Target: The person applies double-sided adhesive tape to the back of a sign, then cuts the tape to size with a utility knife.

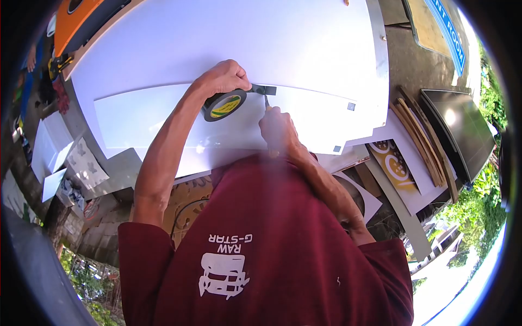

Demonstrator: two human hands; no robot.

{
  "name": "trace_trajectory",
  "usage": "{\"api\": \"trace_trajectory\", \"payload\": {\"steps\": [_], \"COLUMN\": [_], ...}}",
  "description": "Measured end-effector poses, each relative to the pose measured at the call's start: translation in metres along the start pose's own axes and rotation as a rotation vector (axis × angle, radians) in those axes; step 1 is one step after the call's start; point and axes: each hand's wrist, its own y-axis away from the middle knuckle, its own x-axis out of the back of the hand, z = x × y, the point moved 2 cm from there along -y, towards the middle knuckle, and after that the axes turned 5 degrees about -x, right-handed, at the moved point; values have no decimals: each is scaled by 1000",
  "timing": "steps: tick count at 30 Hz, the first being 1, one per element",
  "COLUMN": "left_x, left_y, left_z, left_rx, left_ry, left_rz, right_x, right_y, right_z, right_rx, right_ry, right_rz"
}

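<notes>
My left hand [225,76] is closed on a roll of black double-sided-looking tape [224,106] with a yellow and green label on its core. A strip of tape [265,89] runs from the roll onto the far edge of a long white panel [179,119]. In my right hand [278,129] is a cutter knife [267,101], its thin blade touching or just over the strip. Most of its handle is hidden by my fingers. Two small dark tape squares [351,106] sit near the panel's right end.
Beneath the panel lies a large white table board [228,38]. An orange case-like object [79,24] stands at the far left. Wooden strips [416,138], a dark glossy panel [457,125] and a stencilled board [392,163] are at the right. Loose white sheets [51,144] lie left.
</notes>
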Motion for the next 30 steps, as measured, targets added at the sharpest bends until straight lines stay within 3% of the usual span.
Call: {"api": "trace_trajectory", "payload": {"steps": [4,11,16,20,24,30], "left_x": [6,1,14,47,61,52], "left_y": [6,3,12,42,74,109], "left_z": [10,-1,3,-4,-29,-66], "left_rx": [28,33,39,75,32,-85], "left_ry": [-21,3,-53,-70,157,759], "left_rz": [-33,-72,-89,-30,37,327], "right_x": [1,46,25,24,28,59], "right_y": [8,18,-10,-10,-14,-56], "right_z": [14,31,57,58,53,30], "right_rx": [135,-82,-93,-111,-85,16], "right_ry": [77,-252,-92,-92,-82,-16], "right_rz": [3,185,345,357,388,430]}}
